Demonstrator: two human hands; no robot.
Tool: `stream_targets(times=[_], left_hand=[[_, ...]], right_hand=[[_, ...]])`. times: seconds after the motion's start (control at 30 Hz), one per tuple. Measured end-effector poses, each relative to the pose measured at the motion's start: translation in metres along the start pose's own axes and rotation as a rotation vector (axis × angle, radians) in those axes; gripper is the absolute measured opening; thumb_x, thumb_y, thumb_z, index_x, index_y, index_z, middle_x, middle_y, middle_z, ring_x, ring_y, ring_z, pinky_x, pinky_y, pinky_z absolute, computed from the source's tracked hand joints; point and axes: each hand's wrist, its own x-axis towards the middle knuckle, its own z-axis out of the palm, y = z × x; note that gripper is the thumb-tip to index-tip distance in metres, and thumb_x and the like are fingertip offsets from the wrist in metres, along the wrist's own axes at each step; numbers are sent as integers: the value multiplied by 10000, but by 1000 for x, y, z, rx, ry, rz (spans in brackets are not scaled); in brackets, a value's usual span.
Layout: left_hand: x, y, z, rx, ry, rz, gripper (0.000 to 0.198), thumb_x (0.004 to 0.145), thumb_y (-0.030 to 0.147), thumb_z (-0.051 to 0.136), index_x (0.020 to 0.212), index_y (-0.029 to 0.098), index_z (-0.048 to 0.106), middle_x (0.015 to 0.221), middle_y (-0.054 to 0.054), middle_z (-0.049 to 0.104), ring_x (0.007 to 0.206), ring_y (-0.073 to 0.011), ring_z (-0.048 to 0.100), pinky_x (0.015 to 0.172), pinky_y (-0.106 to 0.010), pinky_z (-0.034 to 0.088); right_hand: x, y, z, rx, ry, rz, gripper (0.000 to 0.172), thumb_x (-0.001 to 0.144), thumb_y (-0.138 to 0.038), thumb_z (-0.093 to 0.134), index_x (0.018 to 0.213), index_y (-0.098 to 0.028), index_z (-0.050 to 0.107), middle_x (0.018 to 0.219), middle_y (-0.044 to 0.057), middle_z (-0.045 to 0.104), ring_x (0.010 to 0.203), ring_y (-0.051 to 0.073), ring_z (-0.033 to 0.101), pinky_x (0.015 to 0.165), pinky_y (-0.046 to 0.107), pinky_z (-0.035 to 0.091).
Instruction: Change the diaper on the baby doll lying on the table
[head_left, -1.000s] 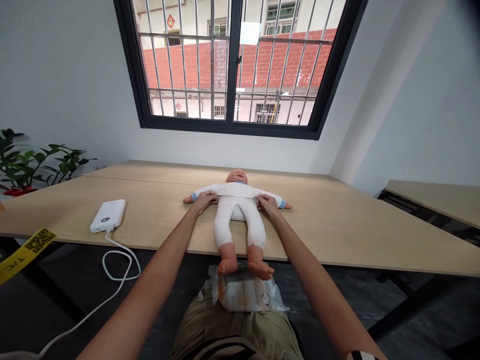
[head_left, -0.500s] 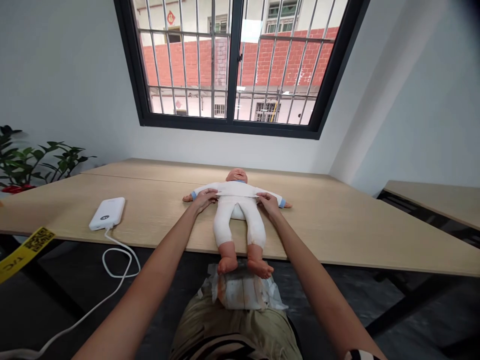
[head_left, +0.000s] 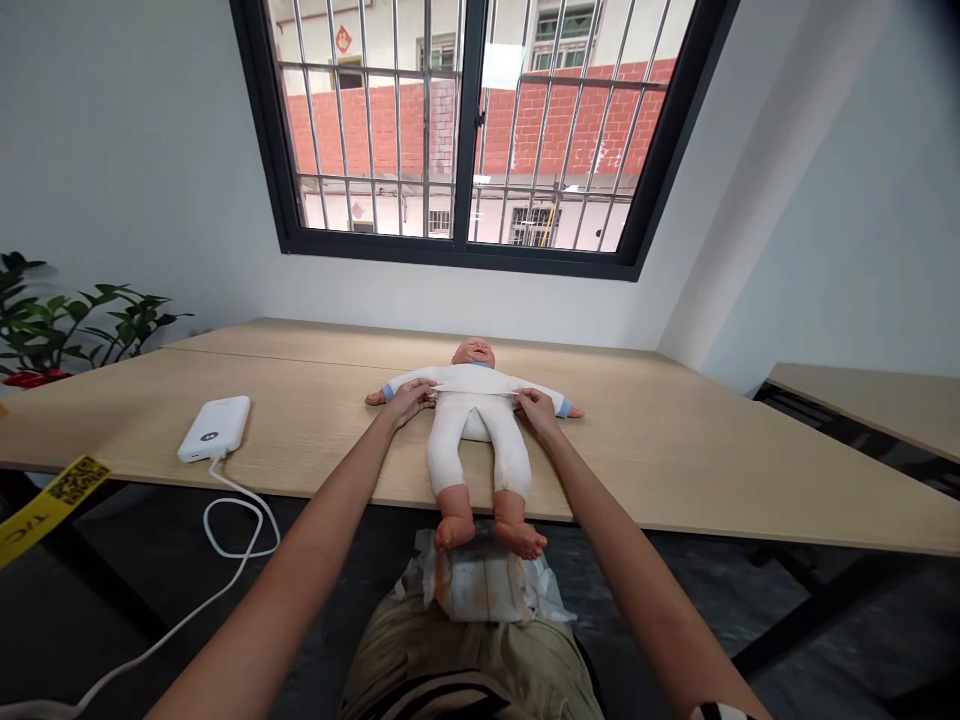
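Observation:
A baby doll [head_left: 474,352] lies on its back on the table, arms spread, its bare feet past the front edge. It wears a white top [head_left: 474,378] with blue cuffs and white leggings [head_left: 448,445]. My left hand [head_left: 411,400] is at the left side of the doll's waist, fingers pinched on the top's hem. At the opposite side my right hand [head_left: 535,408] pinches the other end of that hem. The hem stretches fairly straight between both hands. Something white shows between the doll's legs. On my lap rests a used-looking diaper [head_left: 487,585].
The wooden table [head_left: 675,450] runs up to the wall beneath a barred window. A white power bank [head_left: 215,428] with a cable [head_left: 244,555] lies at left. A yellow tag [head_left: 52,508] hangs near the left edge. A plant [head_left: 75,320] stands at far left; another table [head_left: 870,405] at right.

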Motion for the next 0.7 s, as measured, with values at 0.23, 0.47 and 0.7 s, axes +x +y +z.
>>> stream_targets(times=[0.23, 0.47, 0.7], left_hand=[[2, -1, -2, -21, 6, -26, 310, 624, 134, 790, 870, 138, 602, 795, -20, 647, 711, -125, 629, 675, -247, 502], [2, 0, -2, -5, 37, -37, 325, 636, 156, 798, 887, 154, 591, 771, -9, 631, 684, -114, 611, 633, -224, 463], [3, 0, 1, 111, 2, 17, 321, 580, 203, 811, 816, 153, 599, 709, 17, 591, 614, -89, 534, 550, -208, 362]], right_hand=[[1, -1, 0, 15, 29, 7, 173, 659, -200, 565, 815, -155, 626, 866, 92, 679, 798, 160, 565, 749, 284, 443], [-1, -5, 0, 9, 33, 17, 180, 683, -214, 536, 824, -149, 626, 839, 88, 673, 788, 158, 550, 734, 280, 438], [-5, -10, 1, -2, -10, -4, 201, 698, -248, 535, 837, -148, 641, 816, 69, 661, 764, 153, 520, 714, 277, 424]])
